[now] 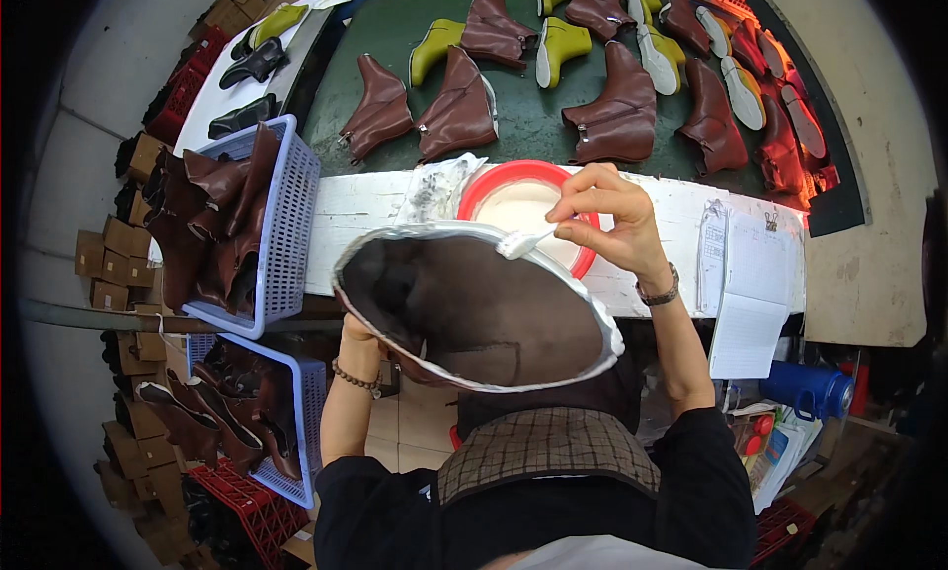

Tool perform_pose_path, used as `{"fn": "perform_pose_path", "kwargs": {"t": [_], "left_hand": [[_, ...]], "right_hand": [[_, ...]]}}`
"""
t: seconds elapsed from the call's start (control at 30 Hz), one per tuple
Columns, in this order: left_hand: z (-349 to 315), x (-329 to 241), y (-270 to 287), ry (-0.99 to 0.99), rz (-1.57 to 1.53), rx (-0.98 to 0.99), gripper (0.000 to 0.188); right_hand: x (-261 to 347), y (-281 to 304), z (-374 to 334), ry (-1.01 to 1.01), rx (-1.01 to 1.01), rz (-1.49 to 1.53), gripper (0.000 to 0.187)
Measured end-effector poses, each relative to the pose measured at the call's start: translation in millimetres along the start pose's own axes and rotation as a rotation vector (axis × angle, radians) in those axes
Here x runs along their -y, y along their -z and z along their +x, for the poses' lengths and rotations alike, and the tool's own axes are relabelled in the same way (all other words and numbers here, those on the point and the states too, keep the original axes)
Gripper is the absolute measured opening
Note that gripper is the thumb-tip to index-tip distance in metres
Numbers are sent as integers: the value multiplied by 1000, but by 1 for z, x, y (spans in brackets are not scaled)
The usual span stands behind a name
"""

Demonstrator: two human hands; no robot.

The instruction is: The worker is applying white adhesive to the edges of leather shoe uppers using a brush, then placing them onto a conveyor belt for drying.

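A brown boot upper (474, 294) is held up in front of me, its dark lining and wide opening facing me. White paste runs along its rim. My left hand (359, 339) grips the upper from its left side, with the fingers mostly hidden behind it. Pinched between the thumb and fingers of my right hand (614, 220) is a small white brush (521, 240), whose tip touches the far rim of the upper. Just behind stands a red bowl (480, 187) of creamy white paste, partly covered by the upper and my right hand.
Brown and yellow-green boots (462, 111) stand on the green conveyor belt (355, 37) beyond the white bench (360, 200). Two blue baskets (292, 200) of brown uppers are at left. A notebook (746, 318) hangs over the bench edge at right, above a blue flask (805, 387).
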State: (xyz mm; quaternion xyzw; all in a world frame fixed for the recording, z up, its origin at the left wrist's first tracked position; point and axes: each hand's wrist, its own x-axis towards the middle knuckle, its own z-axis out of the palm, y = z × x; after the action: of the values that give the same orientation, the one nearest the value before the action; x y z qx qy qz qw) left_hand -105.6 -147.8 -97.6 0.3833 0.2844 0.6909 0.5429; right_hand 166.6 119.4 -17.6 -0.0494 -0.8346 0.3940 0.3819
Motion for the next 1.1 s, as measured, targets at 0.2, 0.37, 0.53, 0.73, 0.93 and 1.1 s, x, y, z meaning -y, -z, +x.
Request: {"fn": "perform_pose_path", "kwargs": {"t": [0.2, 0.37, 0.53, 0.73, 0.93, 1.1], "left_hand": [[-33, -26, 32, 34, 22, -96, 105], [-51, -26, 37, 53, 39, -173, 96], [-34, -26, 53, 50, 68, -250, 87], [40, -24, 7, -71, -123, -646, 63], [147, -51, 70, -103, -372, -544, 53], [263, -68, 168, -56, -266, -611, 29]], "right_hand": [[-7, -6, -33, -184, -59, 100, 16], [-2, 3, -52, -253, -63, 94, 16], [1, 2, -54, -278, -57, 51, 16], [-68, 11, -76, -560, -447, 175, 20], [-116, 14, -108, -713, -568, 103, 18], [-110, 8, -96, -826, -545, 73, 17]]}}
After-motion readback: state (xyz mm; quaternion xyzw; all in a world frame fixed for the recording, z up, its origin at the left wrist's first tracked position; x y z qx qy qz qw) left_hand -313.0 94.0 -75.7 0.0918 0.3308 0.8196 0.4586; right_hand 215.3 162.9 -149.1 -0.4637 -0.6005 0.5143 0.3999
